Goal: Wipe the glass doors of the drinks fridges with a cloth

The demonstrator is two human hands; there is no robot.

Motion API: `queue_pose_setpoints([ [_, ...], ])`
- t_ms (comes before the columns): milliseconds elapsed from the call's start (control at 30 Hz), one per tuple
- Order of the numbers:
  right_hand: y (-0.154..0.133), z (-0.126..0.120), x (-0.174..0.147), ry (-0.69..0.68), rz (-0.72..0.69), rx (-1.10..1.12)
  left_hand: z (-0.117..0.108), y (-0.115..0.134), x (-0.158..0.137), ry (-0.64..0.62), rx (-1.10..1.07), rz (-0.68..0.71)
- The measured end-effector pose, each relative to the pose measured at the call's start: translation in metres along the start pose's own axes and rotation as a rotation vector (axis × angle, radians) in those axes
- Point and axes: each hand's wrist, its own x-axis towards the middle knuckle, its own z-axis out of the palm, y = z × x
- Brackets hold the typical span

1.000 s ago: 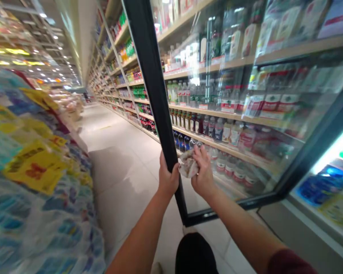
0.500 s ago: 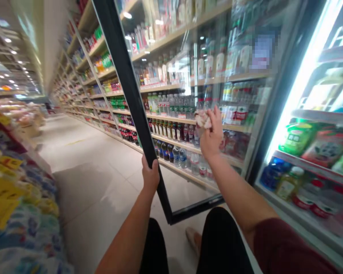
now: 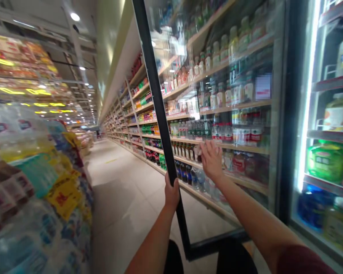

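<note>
An open glass door (image 3: 157,87) with a black frame stands in front of me. My left hand (image 3: 172,193) is wrapped round the frame's upright edge, low down, thumb toward me. On the pane, my right hand (image 3: 212,161) presses a crumpled whitish cloth (image 3: 198,150) against the glass. The fingers of that hand lie over the cloth and hide part of it; whether it is cloth or paper is hard to make out. Through the pane, shelves of bottles (image 3: 217,99) show, partly mixed with reflections.
On the right is a lit refrigerated cabinet (image 3: 328,133) with bottles and a green pack (image 3: 327,161). Stacked bottled goods with yellow signs (image 3: 64,194) border the left. A tiled aisle (image 3: 117,190) runs ahead along long drink shelves (image 3: 134,114).
My view has turned left and tilted up. The right hand has slid with the cloth across the glass, closer to the frame's upright edge. My left hand keeps its hold.
</note>
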Motion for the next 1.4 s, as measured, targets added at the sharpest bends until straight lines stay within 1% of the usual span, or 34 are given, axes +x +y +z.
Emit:
queue_pose_setpoints([
  [33,0.002,-0.001,0.001,0.014,0.067,-0.002,0.000,0.001,-0.001,-0.004,0.001,-0.001],
  [67,0.002,-0.002,0.000,0.012,0.058,0.004,-0.001,0.002,-0.001,-0.006,0.003,-0.002],
  [100,0.001,-0.001,-0.003,-0.008,-0.036,0.020,-0.002,0.002,-0.002,-0.007,0.004,-0.003],
  [167,-0.004,-0.001,-0.010,-0.068,-0.356,0.074,-0.003,0.003,-0.004,-0.008,0.006,-0.002],
  [200,-0.006,0.000,-0.013,-0.088,-0.487,0.099,-0.004,0.004,-0.005,-0.010,0.005,0.000],
  [233,-0.008,0.000,-0.014,-0.094,-0.546,0.116,-0.005,0.005,-0.006,-0.014,0.002,0.001],
  [267,-0.008,0.000,-0.013,-0.083,-0.519,0.123,-0.006,0.007,-0.008,-0.018,-0.003,0.002],
  [300,-0.009,0.000,-0.012,-0.054,-0.412,0.119,-0.008,0.010,-0.009,-0.021,-0.009,0.006],
  [367,-0.010,0.000,-0.011,0.032,-0.098,0.095,-0.009,0.020,-0.010,-0.013,-0.026,0.020],
  [400,-0.012,0.000,-0.012,0.069,0.025,0.082,-0.010,0.028,-0.009,0.002,-0.038,0.025],
  [433,-0.015,-0.001,-0.015,0.089,0.081,0.072,-0.010,0.037,-0.007,0.023,-0.050,0.029],
  [467,-0.017,-0.002,-0.020,0.090,0.056,0.068,-0.011,0.048,-0.004,0.050,-0.060,0.033],
  [500,-0.020,-0.003,-0.026,0.072,-0.044,0.071,-0.012,0.059,0.000,0.074,-0.066,0.036],
  [567,-0.022,-0.008,-0.036,0.000,-0.324,0.093,-0.013,0.080,0.011,0.102,-0.053,0.056],
  [600,-0.021,-0.011,-0.038,-0.032,-0.418,0.107,-0.013,0.088,0.016,0.101,-0.035,0.068],
  [633,-0.020,-0.013,-0.038,-0.053,-0.443,0.118,-0.014,0.095,0.020,0.098,-0.015,0.071],
  [667,-0.018,-0.015,-0.035,-0.059,-0.390,0.127,-0.014,0.100,0.023,0.092,0.004,0.063],
  [700,-0.016,-0.017,-0.032,-0.046,-0.271,0.132,-0.014,0.103,0.025,0.090,0.020,0.044],
  [767,-0.016,-0.017,-0.024,0.023,0.048,0.135,-0.013,0.104,0.025,0.098,0.040,0.004],
  [800,-0.019,-0.016,-0.023,0.052,0.170,0.132,-0.013,0.103,0.024,0.101,0.047,-0.005],
  [833,-0.023,-0.015,-0.023,0.062,0.217,0.129,-0.012,0.101,0.023,0.104,0.053,-0.003],
  [867,-0.027,-0.014,-0.025,0.042,0.171,0.131,-0.012,0.100,0.022,0.106,0.056,0.009],
  [900,-0.031,-0.013,-0.028,-0.005,0.046,0.139,-0.012,0.099,0.022,0.106,0.057,0.028],
  [967,-0.035,-0.013,-0.033,-0.127,-0.265,0.167,-0.011,0.097,0.021,0.104,0.050,0.067],
  [1000,-0.033,-0.014,-0.033,-0.165,-0.350,0.177,-0.010,0.097,0.022,0.102,0.046,0.083],
  [1033,-0.030,-0.015,-0.031,-0.171,-0.344,0.180,-0.010,0.097,0.022,0.100,0.044,0.093],
  [1067,-0.025,-0.016,-0.027,-0.144,-0.244,0.175,-0.010,0.098,0.022,0.099,0.044,0.099],
  [1133,-0.014,-0.018,-0.015,-0.030,0.095,0.147,-0.010,0.098,0.023,0.100,0.059,0.107],
  [1167,-0.010,-0.019,-0.010,0.016,0.234,0.135,-0.010,0.098,0.023,0.103,0.074,0.119],
  [1200,-0.008,-0.020,-0.008,0.027,0.294,0.133,-0.010,0.098,0.022,0.110,0.096,0.141],
  [1233,-0.008,-0.020,-0.008,-0.009,0.256,0.145,-0.010,0.098,0.021,0.125,0.127,0.174],
  [1333,-0.016,-0.020,-0.021,-0.215,-0.125,0.228,-0.007,0.098,0.012,0.187,0.274,0.348],
  [1367,-0.019,-0.019,-0.028,-0.249,-0.195,0.251,-0.004,0.099,0.008,0.170,0.322,0.439],
  [1400,-0.022,-0.017,-0.034,-0.258,-0.206,0.267,0.000,0.101,0.005,0.106,0.360,0.550],
])
